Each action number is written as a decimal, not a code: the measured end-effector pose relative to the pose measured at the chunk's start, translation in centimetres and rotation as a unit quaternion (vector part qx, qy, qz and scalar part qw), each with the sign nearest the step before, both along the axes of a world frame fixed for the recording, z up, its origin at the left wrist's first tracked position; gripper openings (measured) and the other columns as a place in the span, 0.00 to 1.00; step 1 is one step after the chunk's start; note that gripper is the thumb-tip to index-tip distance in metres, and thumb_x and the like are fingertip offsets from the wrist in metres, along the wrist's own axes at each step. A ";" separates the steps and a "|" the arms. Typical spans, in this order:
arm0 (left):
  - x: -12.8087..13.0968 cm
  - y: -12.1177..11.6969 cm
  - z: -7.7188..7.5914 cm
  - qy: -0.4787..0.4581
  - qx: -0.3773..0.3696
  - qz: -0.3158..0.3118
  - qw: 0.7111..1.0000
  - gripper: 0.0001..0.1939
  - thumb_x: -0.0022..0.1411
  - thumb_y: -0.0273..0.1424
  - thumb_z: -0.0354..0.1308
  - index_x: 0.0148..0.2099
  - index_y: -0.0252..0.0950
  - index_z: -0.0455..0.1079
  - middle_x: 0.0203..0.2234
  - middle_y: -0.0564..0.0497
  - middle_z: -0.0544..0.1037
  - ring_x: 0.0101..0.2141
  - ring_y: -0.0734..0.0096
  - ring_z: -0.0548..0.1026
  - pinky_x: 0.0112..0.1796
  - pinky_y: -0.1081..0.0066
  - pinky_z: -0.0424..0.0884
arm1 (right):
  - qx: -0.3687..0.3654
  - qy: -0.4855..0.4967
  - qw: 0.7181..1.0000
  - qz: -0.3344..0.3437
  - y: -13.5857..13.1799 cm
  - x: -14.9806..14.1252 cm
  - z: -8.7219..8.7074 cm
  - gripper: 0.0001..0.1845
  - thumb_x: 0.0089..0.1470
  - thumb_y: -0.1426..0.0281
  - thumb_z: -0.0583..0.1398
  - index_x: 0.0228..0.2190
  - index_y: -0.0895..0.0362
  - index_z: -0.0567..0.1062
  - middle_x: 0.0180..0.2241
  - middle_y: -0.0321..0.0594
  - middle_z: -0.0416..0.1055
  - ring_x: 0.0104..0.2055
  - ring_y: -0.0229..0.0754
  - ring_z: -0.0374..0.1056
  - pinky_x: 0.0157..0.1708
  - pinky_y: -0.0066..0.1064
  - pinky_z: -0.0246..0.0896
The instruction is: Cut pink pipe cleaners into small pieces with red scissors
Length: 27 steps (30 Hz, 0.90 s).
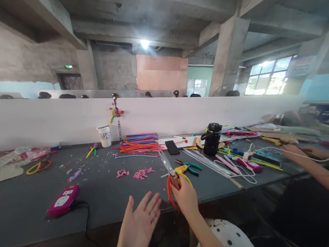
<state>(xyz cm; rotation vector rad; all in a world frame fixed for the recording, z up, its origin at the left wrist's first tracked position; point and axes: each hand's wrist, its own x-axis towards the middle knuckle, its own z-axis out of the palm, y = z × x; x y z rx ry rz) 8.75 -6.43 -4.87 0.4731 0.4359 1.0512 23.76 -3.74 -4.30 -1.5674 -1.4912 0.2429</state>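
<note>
My right hand [186, 197] grips a pair of scissors [173, 185] with red and yellow handles, near the table's front edge. Their blades [165, 162] point away from me and look slightly apart. My left hand [139, 223] is held palm up in front of the table edge, fingers stretched out, with nothing in it. Short pink cut pieces [143, 173] lie in small piles beyond my hands. Just past the scissors rest pliers with teal handles [192, 168]. A bundle of coloured pipe cleaners [139, 142] lies farther back.
A magenta device [64, 200] with a black cable sits at left, near another pair of scissors [38, 167]. A white cup [104, 136], a phone [172, 147] and a black flask [212, 139] stand or lie before a white partition [159, 117]. At right, another person's arm [313, 167] reaches over the table.
</note>
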 end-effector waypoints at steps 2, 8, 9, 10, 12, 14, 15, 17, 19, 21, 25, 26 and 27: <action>0.2 -0.1 0.0 0.037 -0.011 0.038 0.999 0.27 0.57 0.48 0.39 0.45 0.37 0.69 0.50 0.43 0.68 0.54 0.62 0.60 0.50 0.62 0.59 | -0.001 0.005 0.999 0.032 -1.4 -1.1 0.0 0.08 0.47 0.67 0.53 0.32 0.56 0.66 0.23 0.34 0.64 0.25 0.39 0.62 0.25 0.27 0.53; 0.4 -1.3 0.8 -0.052 0.033 -0.015 0.998 0.26 0.57 0.46 0.44 0.52 0.37 0.62 0.52 0.42 0.66 0.52 0.56 0.62 0.48 0.56 0.59 | -0.003 0.042 0.998 0.037 -1.6 -3.2 -0.2 0.07 0.45 0.69 0.52 0.30 0.56 0.67 0.24 0.36 0.66 0.26 0.39 0.63 0.25 0.27 0.53; -0.1 -1.3 0.9 -0.063 0.034 -0.010 0.997 0.26 0.57 0.45 0.44 0.55 0.38 0.59 0.54 0.43 0.63 0.53 0.56 0.61 0.49 0.55 0.58 | -0.004 0.050 0.999 0.019 -1.3 -3.0 -0.1 0.08 0.45 0.68 0.52 0.30 0.57 0.67 0.24 0.37 0.66 0.26 0.40 0.63 0.25 0.28 0.53; -0.4 -1.3 0.8 -0.059 0.021 0.007 0.998 0.26 0.57 0.45 0.44 0.56 0.39 0.57 0.55 0.42 0.62 0.53 0.57 0.61 0.49 0.55 0.58 | -0.003 0.058 0.998 0.010 -1.2 -3.0 -0.2 0.09 0.45 0.68 0.52 0.30 0.58 0.67 0.25 0.39 0.67 0.27 0.41 0.63 0.26 0.29 0.54; -0.8 -1.1 0.7 -0.031 -0.023 0.050 0.998 0.27 0.57 0.43 0.47 0.56 0.36 0.56 0.53 0.41 0.64 0.51 0.60 0.63 0.48 0.61 0.60 | 0.006 0.067 0.998 0.021 -1.6 -3.5 -0.4 0.13 0.44 0.71 0.51 0.35 0.57 0.66 0.28 0.38 0.68 0.29 0.40 0.63 0.28 0.28 0.55; -0.5 -1.3 1.0 -0.028 -0.043 0.043 0.998 0.26 0.56 0.42 0.48 0.54 0.33 0.59 0.51 0.39 0.67 0.50 0.58 0.65 0.46 0.63 0.63 | 0.007 0.062 0.996 0.064 -2.4 -4.5 -0.8 0.16 0.41 0.73 0.53 0.36 0.55 0.67 0.26 0.34 0.68 0.27 0.38 0.64 0.27 0.25 0.55; -0.3 -1.7 1.2 -0.032 -0.042 0.022 0.998 0.26 0.56 0.42 0.48 0.53 0.31 0.60 0.50 0.39 0.68 0.49 0.57 0.66 0.44 0.64 0.65 | 0.004 0.057 0.995 0.077 -2.7 -4.8 -0.9 0.14 0.39 0.72 0.54 0.33 0.54 0.68 0.25 0.32 0.68 0.26 0.37 0.63 0.27 0.24 0.55; -0.1 -2.5 1.9 -0.013 -0.029 0.000 0.999 0.26 0.56 0.43 0.47 0.52 0.32 0.61 0.48 0.37 0.68 0.47 0.55 0.68 0.40 0.63 0.68 | -0.005 0.053 0.996 0.075 -2.4 -4.4 -1.1 0.09 0.40 0.71 0.54 0.29 0.54 0.69 0.23 0.32 0.68 0.25 0.37 0.64 0.26 0.24 0.55; -0.7 -2.9 2.2 0.039 0.048 0.049 0.997 0.24 0.55 0.39 0.51 0.54 0.40 0.58 0.51 0.41 0.66 0.45 0.58 0.70 0.32 0.67 0.71 | -0.018 0.060 0.998 0.024 -1.2 -2.4 -1.0 0.11 0.44 0.71 0.51 0.32 0.56 0.69 0.25 0.36 0.69 0.27 0.39 0.64 0.26 0.26 0.54; -1.8 -2.4 1.8 0.175 0.096 0.091 0.976 0.23 0.50 0.31 0.57 0.50 0.41 0.62 0.52 0.40 0.65 0.39 0.56 0.73 0.22 0.72 0.69 | -0.033 0.059 0.997 -0.025 0.5 0.2 -0.8 0.12 0.44 0.69 0.52 0.32 0.58 0.69 0.27 0.41 0.70 0.29 0.42 0.66 0.27 0.28 0.54; -3.9 1.7 -1.1 0.374 0.204 0.183 0.886 0.29 0.32 0.13 0.53 0.40 0.38 0.71 0.57 0.46 0.57 0.53 0.56 0.60 0.41 0.69 0.66 | -0.045 0.040 0.998 -0.035 3.0 2.6 -1.2 0.12 0.44 0.71 0.52 0.33 0.57 0.70 0.28 0.42 0.71 0.32 0.44 0.68 0.28 0.28 0.55; -4.3 3.1 -2.0 0.434 0.220 0.196 0.851 0.32 0.28 0.11 0.51 0.38 0.39 0.72 0.55 0.46 0.59 0.54 0.55 0.57 0.44 0.68 0.64 | -0.046 0.035 0.998 -0.030 3.4 2.3 -1.5 0.12 0.43 0.71 0.53 0.33 0.57 0.70 0.28 0.42 0.72 0.32 0.44 0.68 0.29 0.28 0.55; -4.8 4.5 -2.7 0.471 0.243 0.215 0.821 0.30 0.29 0.12 0.49 0.37 0.39 0.73 0.53 0.46 0.63 0.54 0.55 0.58 0.46 0.66 0.63 | -0.045 0.029 0.998 -0.019 3.8 1.8 -1.8 0.12 0.43 0.71 0.53 0.32 0.56 0.70 0.29 0.41 0.72 0.32 0.43 0.68 0.30 0.27 0.56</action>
